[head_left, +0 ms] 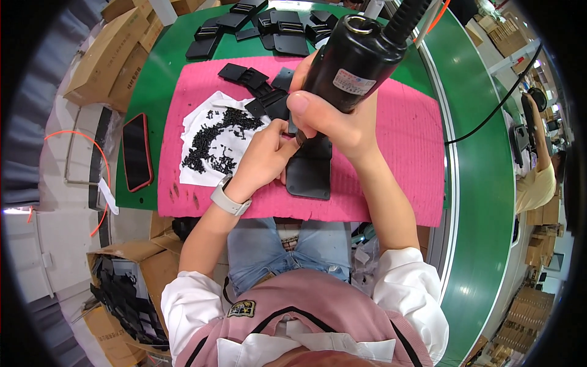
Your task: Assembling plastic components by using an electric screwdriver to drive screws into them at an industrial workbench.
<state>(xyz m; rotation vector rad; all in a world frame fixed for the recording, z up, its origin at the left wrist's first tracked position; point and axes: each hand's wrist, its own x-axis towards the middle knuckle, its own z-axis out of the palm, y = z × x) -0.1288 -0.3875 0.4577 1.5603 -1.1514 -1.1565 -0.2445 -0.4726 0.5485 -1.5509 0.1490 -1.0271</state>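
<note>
Head view, clock taken from the black plastic part in work, which lies near the six o'clock edge of the pink mat. Right forearm in from five o'clock, elbow bent, sleeve pushed up; right hand wrapped around a black power screwdriver, thumb along its nine o'clock side. Tool tilted, cable end toward one, working end toward seven. Left forearm from seven, pale watch on the wrist; left hand turned toward the part, index finger and thumb bunched close by the tool's lower end. Cannot tell whether those fingertips clamp anything. Tip and its contact hidden behind hands and tool body

Nearby: white sheet between nine and ten, strewn with small black screw-like pieces. Loose black parts on the mat at eleven, reaching close to the left hand; heap of black casings past the mat's far edge, near twelve. Red-cased phone at nine, on the green table. Cartons at ten; open carton of dark pieces at eight. Yellow-sleeved co-worker well apart at three
</note>
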